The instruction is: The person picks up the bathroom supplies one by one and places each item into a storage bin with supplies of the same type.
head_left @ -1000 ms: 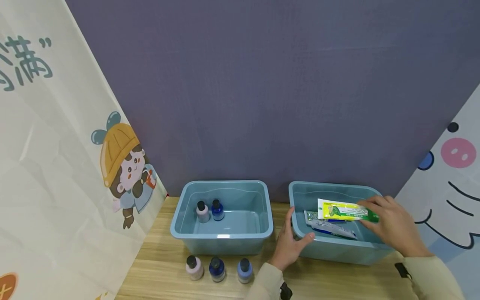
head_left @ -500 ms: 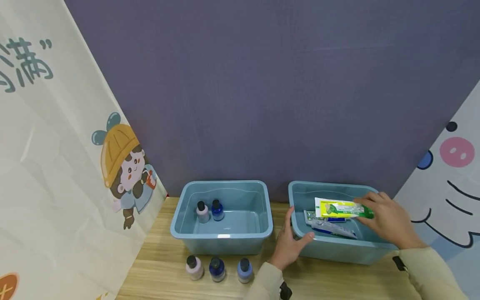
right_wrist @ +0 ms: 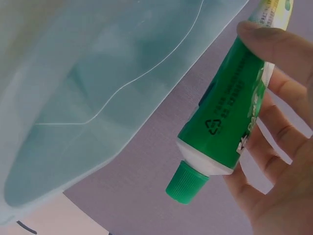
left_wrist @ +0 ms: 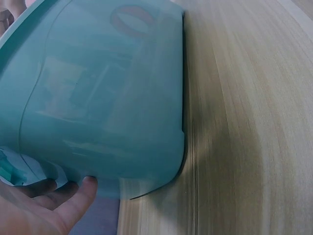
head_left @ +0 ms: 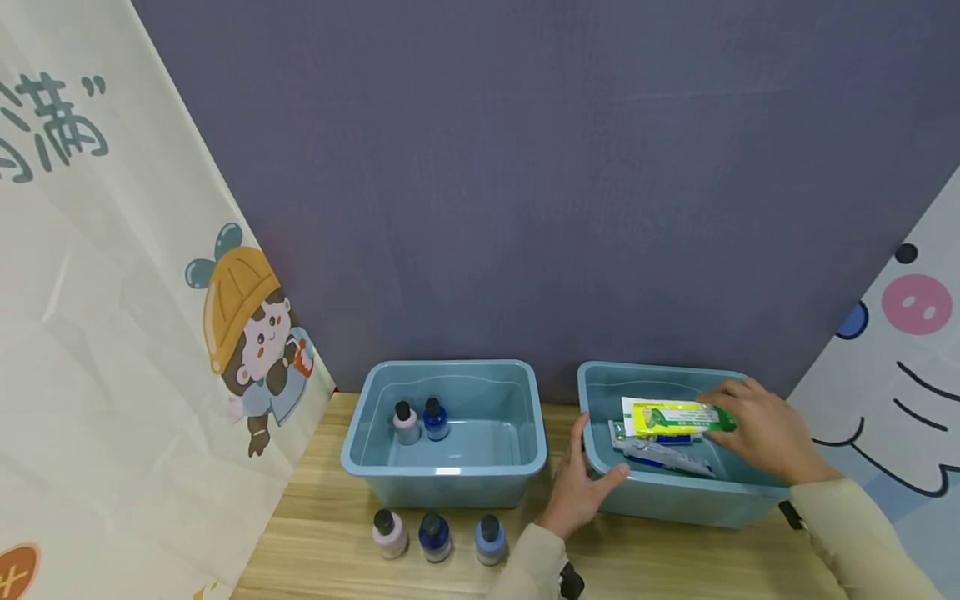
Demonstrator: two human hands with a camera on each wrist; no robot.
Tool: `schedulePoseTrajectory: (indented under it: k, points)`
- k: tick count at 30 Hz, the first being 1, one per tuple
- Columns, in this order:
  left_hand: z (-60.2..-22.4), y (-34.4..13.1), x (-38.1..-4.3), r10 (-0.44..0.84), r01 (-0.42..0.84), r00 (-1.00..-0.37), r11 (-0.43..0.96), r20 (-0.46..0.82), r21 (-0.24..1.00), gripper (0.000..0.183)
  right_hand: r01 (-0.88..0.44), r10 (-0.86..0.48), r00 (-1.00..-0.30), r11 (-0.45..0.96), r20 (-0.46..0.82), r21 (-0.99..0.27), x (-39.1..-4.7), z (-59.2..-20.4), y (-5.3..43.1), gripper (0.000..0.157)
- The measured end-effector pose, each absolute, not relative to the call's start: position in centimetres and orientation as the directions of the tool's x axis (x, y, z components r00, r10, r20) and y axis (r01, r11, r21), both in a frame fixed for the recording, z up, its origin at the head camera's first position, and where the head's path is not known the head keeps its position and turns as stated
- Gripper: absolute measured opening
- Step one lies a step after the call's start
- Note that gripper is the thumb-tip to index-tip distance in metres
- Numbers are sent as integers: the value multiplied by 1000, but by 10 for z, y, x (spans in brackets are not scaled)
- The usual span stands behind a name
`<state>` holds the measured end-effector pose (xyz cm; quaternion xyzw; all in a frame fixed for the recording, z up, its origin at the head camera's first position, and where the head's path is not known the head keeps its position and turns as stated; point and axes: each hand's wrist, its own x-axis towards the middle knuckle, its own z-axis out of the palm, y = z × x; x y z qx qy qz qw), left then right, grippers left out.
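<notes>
A yellow-and-green toothpaste tube is pinched by my right hand above the right blue bin. In the right wrist view the tube's green cap points down, with the thumb on one side and fingers on the other. Below it, a white-and-blue toothpaste tube and at least one other tube, partly covered, lie inside that bin. My left hand holds the near left corner of the bin, thumb at the front rim, a finger along the left side. In the left wrist view its fingers touch the bin wall.
A second blue bin on the left holds a pink bottle and a dark blue bottle. In front stand a pink bottle, a dark blue bottle and a light blue bottle on the wooden table.
My right hand has moved a little to the left with the yellow-and-green toothpaste tube, still above the right bin. The left hand stays on the bin's corner.
</notes>
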<state>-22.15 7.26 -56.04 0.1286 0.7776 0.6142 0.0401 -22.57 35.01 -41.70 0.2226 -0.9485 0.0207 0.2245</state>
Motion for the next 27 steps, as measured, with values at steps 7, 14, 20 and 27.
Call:
schedulePoseTrajectory:
  k: [7, 14, 20, 27]
  points:
    - [-561, 72, -222, 255, 150, -962, 213, 93, 966, 90, -409, -394, -850, 912, 349, 33, -233, -416, 349, 53]
    - [-560, 72, -222, 254, 154, -962, 213, 98, 965, 91, -399, -391, -879, 916, 273, 25, -239, -415, 348, 53]
    - [-562, 73, -223, 254, 147, -963, 210, 91, 967, 90, -396, -385, -896, 918, 223, -5, -244, -411, 344, 51]
    - [-561, 72, -222, 260, 138, -962, 198, 84, 970, 90, -387, -378, -915, 921, 139, -40, -251, -413, 344, 48]
